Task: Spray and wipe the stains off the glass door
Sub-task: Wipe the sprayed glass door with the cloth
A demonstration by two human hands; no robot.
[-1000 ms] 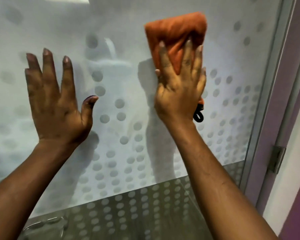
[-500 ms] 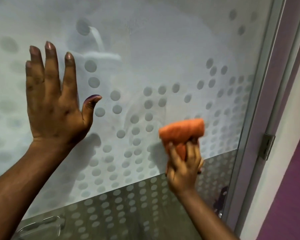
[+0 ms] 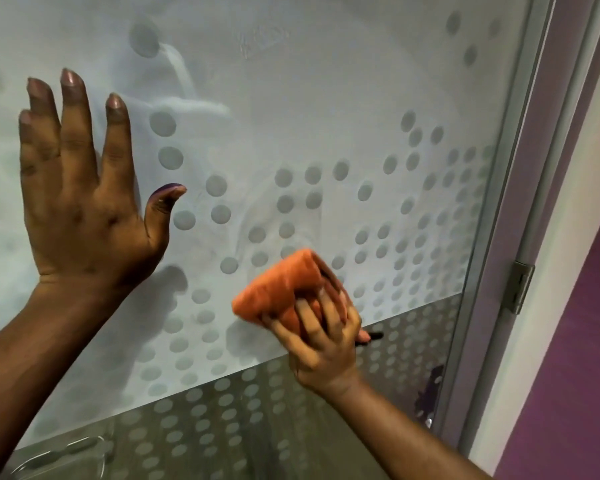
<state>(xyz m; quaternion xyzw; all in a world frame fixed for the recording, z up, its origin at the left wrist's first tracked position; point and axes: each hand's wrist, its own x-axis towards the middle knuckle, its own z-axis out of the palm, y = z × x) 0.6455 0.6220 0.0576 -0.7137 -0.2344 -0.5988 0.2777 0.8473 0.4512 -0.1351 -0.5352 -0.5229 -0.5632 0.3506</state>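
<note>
Left hand flat against the frosted, dotted glass door, fingers spread and holding nothing. Right hand clenched around a folded orange cloth, pressed to the glass low and right of centre, near the metal door frame.

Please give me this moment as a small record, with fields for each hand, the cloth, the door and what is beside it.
left hand: open, flat on the glass, fingers up
right hand: closed around the cloth
orange cloth: bunched, at the glass near the lower edge of the frosted area
glass door: frosted with dot pattern, faint smears; clear dotted band below
door frame: metal, at right
hinge: on the frame
spray bottle: not visible
</note>
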